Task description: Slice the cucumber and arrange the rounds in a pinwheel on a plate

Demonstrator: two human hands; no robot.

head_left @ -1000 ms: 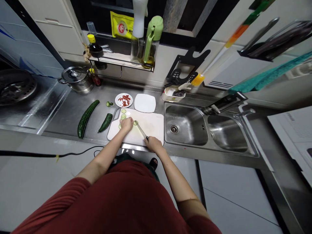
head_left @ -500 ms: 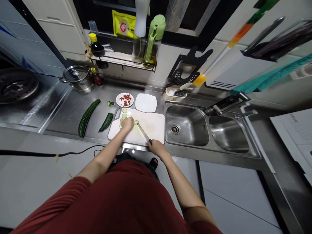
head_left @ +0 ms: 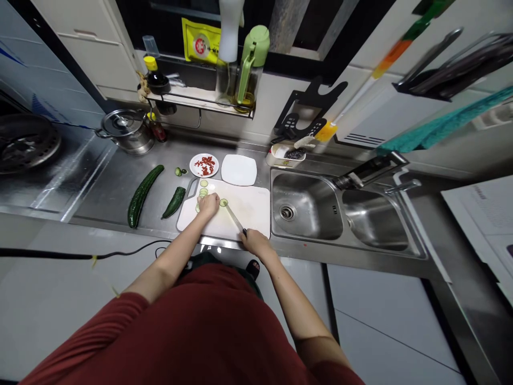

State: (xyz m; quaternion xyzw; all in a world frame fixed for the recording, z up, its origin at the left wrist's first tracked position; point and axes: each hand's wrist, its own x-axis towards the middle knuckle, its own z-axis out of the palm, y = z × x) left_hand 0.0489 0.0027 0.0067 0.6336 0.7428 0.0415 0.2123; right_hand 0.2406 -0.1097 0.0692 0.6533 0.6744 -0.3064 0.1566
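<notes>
My right hand (head_left: 256, 242) is wrapped round the dark handle of a knife (head_left: 235, 219), whose blade points up and left over the white cutting board (head_left: 252, 214). At the knife's tip there is a round cucumber slice (head_left: 223, 202). My left hand (head_left: 209, 204) is closed over the board's left part, just left of that slice; whatever its fingers hold is hidden. Several pale cucumber slices (head_left: 204, 183) lie beside and partly under it. Left of the board rest a cut piece of cucumber (head_left: 173, 202) and a long whole cucumber (head_left: 145, 195).
Behind the board stand a plate of chopped red pieces (head_left: 195, 168) and a white square plate (head_left: 239, 170). Small cucumber ends (head_left: 178, 171) lie nearby. A double sink (head_left: 306, 227) is to the right. A lidded pot (head_left: 127, 133) and a shelf with bottles (head_left: 192, 97) are at the back.
The whole view has shifted very slightly. Both hands, the knife and the slices keep nearly the same places on the board.
</notes>
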